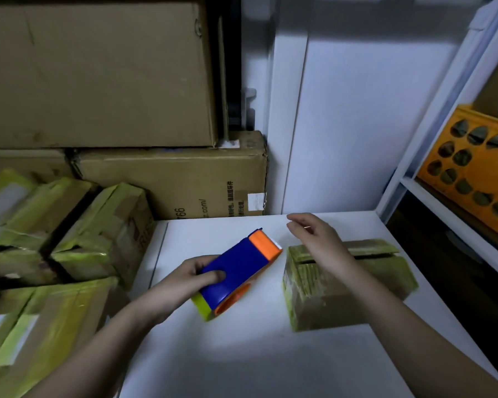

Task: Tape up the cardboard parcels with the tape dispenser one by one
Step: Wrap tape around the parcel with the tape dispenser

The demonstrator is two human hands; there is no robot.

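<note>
Yellow-green tape already wraps the pile of parcels (pixel 69 239) left of the bench (pixel 256 354). On the bench one parcel (pixel 322 300) has its top slit untaped. Beside this parcel, the left hand (pixel 190 278) grips the tape dispenser (pixel 236 271); the right hand (pixel 316 239) hovers above it, fingers (pixel 298 218) relaxed, holding nothing.

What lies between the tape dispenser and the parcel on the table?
Only bare white table separates the tape dispenser from the parcel in the head view; the right hand hovers above the parcel.
</note>
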